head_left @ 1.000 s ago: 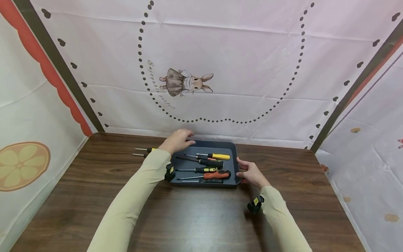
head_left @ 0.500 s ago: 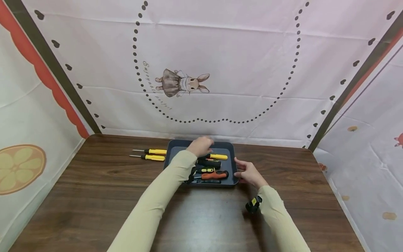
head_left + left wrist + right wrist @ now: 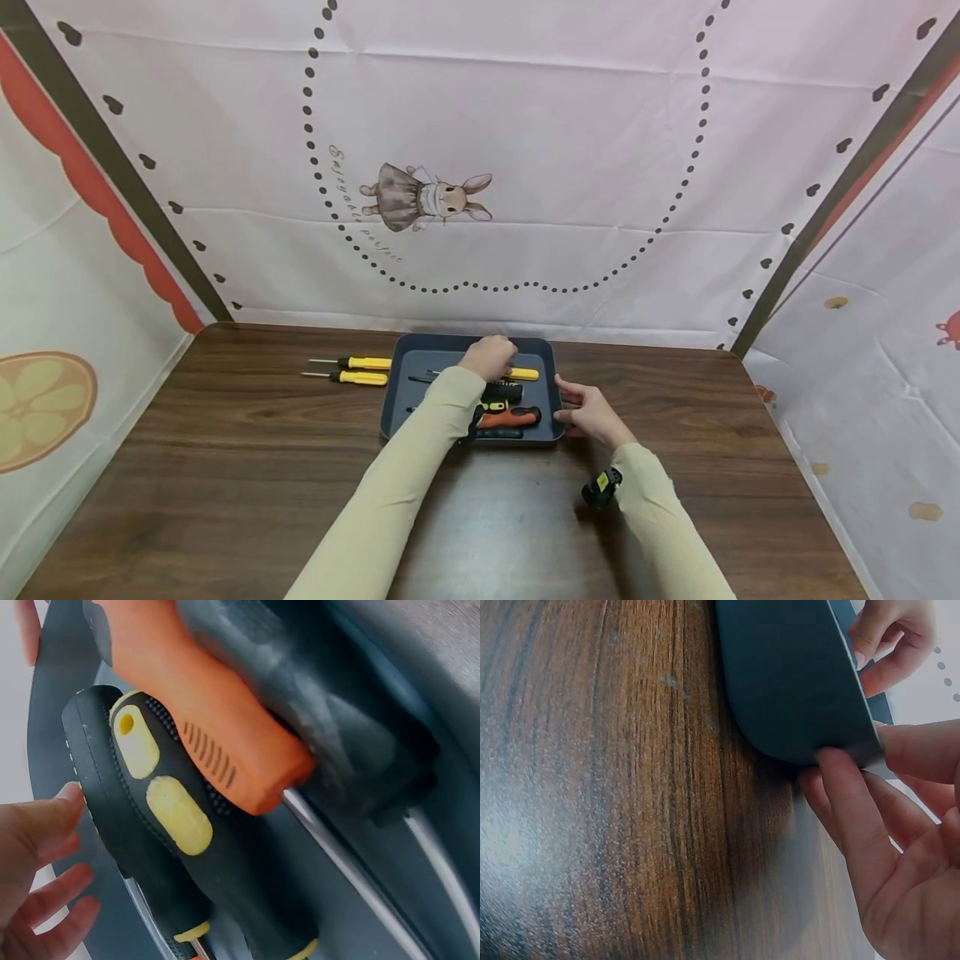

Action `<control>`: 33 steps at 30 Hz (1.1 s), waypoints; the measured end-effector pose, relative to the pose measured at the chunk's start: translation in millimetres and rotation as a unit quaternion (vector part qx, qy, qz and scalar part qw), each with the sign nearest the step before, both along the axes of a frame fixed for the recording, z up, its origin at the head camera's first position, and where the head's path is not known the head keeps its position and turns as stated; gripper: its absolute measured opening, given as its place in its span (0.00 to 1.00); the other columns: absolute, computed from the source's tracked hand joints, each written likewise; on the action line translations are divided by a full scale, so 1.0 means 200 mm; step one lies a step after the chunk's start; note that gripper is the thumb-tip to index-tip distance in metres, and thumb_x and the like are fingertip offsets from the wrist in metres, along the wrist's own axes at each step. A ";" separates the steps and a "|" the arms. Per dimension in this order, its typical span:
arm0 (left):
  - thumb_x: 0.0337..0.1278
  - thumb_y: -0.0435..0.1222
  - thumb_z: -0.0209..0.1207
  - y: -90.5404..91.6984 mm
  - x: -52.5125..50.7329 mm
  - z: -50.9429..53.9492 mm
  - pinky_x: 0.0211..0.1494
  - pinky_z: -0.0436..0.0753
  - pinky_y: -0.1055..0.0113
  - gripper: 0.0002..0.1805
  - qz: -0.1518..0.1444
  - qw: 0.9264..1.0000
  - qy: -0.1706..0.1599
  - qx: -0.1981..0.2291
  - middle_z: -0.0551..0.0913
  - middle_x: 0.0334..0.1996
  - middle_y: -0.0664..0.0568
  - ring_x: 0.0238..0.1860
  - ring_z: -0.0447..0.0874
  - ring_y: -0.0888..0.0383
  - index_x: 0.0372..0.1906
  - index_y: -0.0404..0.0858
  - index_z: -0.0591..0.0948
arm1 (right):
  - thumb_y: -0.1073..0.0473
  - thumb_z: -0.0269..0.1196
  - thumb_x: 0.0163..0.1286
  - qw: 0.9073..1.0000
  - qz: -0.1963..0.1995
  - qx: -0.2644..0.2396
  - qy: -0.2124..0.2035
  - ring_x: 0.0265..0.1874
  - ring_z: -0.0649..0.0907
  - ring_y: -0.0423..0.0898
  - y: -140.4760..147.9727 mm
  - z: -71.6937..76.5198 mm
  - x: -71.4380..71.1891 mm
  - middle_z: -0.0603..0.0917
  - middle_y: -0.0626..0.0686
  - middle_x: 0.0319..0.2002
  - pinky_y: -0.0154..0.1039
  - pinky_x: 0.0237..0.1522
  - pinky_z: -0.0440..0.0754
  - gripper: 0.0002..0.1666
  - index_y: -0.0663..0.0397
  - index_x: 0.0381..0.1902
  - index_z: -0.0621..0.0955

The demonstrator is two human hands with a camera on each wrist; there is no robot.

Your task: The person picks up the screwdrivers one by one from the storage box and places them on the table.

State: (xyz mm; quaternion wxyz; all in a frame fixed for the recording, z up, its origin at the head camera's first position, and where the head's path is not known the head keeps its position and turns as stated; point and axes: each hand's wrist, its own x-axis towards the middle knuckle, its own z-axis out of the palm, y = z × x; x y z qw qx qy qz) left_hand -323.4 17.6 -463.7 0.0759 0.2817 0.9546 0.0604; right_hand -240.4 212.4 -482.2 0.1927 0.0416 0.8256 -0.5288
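Note:
My left hand (image 3: 489, 357) reaches down into the dark grey tray (image 3: 393, 400), just left of a screwdriver with a yellow handle (image 3: 522, 374). In the left wrist view its fingers are loosely bent, and a fingertip (image 3: 71, 793) lies against a black screwdriver handle (image 3: 97, 765). Beside that handle are a black and yellow screwdriver (image 3: 180, 814), an orange-handled screwdriver (image 3: 217, 720) and another dark handle (image 3: 315, 697). My right hand (image 3: 596, 410) touches the tray's right end with thumb and fingers spread, as the right wrist view also shows at the tray's corner.
Two yellow-handled screwdrivers (image 3: 360, 378) lie side by side on the brown wooden table (image 3: 225, 467), left of the tray. A printed cloth (image 3: 562, 167) hangs right behind the tray, with more cloth at both sides.
My left hand has moved right, from the tray's far left part to beside the yellow screwdriver inside, uncovering the two screwdrivers on the table. My right hand stays at the tray's right end.

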 end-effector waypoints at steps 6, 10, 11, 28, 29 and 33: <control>0.52 0.37 0.62 0.01 -0.01 -0.02 0.43 0.78 0.64 0.12 0.002 1.000 0.000 0.005 0.81 0.40 0.50 0.42 0.78 0.56 0.43 0.40 0.83 | 0.72 0.59 0.59 1.000 -0.002 -0.002 0.001 0.55 0.73 0.57 0.00 0.00 0.00 0.69 0.65 0.60 0.46 0.34 0.81 0.39 0.48 0.67 0.62; 0.51 0.36 0.62 0.02 -0.01 -0.03 0.40 0.78 0.64 0.08 0.007 1.000 -0.005 0.008 0.82 0.36 0.51 0.37 0.78 0.56 0.38 0.41 0.84 | 0.72 0.59 0.59 1.000 -0.003 -0.013 -0.002 0.52 0.75 0.55 0.00 0.00 0.00 0.70 0.65 0.59 0.45 0.34 0.82 0.39 0.48 0.67 0.61; 0.51 0.35 0.62 0.02 -0.02 -0.03 0.39 0.79 0.64 0.07 0.009 1.000 -0.007 0.009 0.82 0.35 0.51 0.36 0.78 0.57 0.37 0.41 0.84 | 0.72 0.59 0.59 1.000 -0.004 -0.017 -0.003 0.52 0.75 0.54 0.00 0.00 0.00 0.70 0.65 0.59 0.45 0.34 0.82 0.39 0.48 0.67 0.61; 0.55 0.32 0.58 0.06 -0.02 -0.08 0.35 0.78 0.66 0.05 0.011 1.000 -0.025 0.011 0.82 0.31 0.52 0.29 0.78 0.59 0.34 0.41 0.83 | 0.72 0.59 0.58 1.000 -0.010 -0.011 -0.007 0.52 0.75 0.55 0.00 0.00 0.00 0.69 0.65 0.59 0.46 0.34 0.81 0.39 0.48 0.67 0.62; 0.55 0.32 0.58 0.06 -0.01 -0.08 0.35 0.78 0.66 0.05 0.011 1.000 -0.025 0.011 0.82 0.31 0.52 0.28 0.77 0.59 0.34 0.41 0.83 | 0.72 0.59 0.58 1.000 -0.009 -0.009 -0.007 0.52 0.75 0.55 0.00 0.00 0.00 0.69 0.65 0.59 0.46 0.34 0.81 0.39 0.48 0.67 0.62; 0.56 0.31 0.57 0.06 -0.02 -0.08 0.34 0.77 0.65 0.05 0.012 1.000 -0.022 0.016 0.81 0.30 0.52 0.28 0.76 0.58 0.33 0.41 0.83 | 0.72 0.60 0.58 1.000 -0.010 -0.004 -0.005 0.52 0.75 0.54 0.00 0.00 0.00 0.69 0.66 0.59 0.46 0.34 0.81 0.39 0.48 0.67 0.63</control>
